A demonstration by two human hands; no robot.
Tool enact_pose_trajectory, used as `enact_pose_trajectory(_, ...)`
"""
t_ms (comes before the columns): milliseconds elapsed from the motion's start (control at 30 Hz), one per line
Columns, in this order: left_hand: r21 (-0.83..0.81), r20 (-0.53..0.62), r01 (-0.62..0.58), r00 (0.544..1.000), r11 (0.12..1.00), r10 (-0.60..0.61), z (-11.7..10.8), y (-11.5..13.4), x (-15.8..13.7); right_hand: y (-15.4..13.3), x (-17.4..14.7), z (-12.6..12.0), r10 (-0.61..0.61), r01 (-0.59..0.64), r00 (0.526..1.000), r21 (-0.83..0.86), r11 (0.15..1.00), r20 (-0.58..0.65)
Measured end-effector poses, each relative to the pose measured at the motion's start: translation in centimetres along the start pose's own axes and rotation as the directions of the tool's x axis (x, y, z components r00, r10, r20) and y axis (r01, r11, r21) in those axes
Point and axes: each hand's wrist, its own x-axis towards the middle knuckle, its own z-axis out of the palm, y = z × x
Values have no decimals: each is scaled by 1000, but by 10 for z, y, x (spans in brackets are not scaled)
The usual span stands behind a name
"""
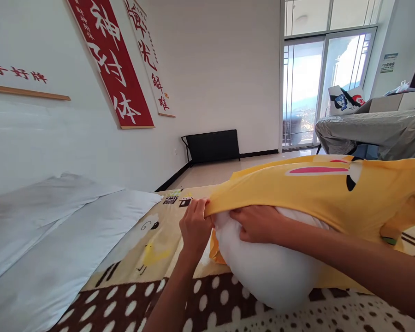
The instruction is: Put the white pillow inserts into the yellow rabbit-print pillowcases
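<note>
A white pillow lies partly inside a yellow pillowcase printed with a cartoon face. My left hand is closed on the pillowcase's open edge, at the left corner of the opening. Just to its right, my right hand presses into the pillow's upper side, under the lifted edge of the case. Its fingertips are partly hidden in the fabric and look curled against the pillow. The rest of the pillow is covered by the case.
A patterned blanket with brown and cream prints spreads underneath. White pillows lie at the left. A folded black frame leans against the back wall. On the right stands a plastic-covered table with boxes, near a glass door.
</note>
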Motion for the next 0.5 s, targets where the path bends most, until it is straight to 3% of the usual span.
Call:
enact_pose_trajectory(67, 32, 168, 97, 981, 995, -101, 11, -2, -5, 8, -1, -7, 51, -52, 999, -68, 996, -3)
enact_pose_trajectory(133, 56, 309, 173, 934, 983, -182, 21, -3, -7, 15, -1, -13, 84, -82, 996, -118, 990, 17)
enact_pose_trajectory(267, 39, 395, 180, 901, 983, -181, 22, 6, 0, 25, 1, -30, 80, -83, 997, -175, 981, -21)
enact_pose_trajectory(367, 43, 312, 147, 938, 988, -153, 7, 27, 15, 33, -1, -46, 95, -124, 986, -221, 967, -139)
enact_pose_trajectory(500, 26, 42, 50, 998, 998, -51, -3, 55, 32, 40, -10, -60, 21, -65, 976, -201, 977, -217)
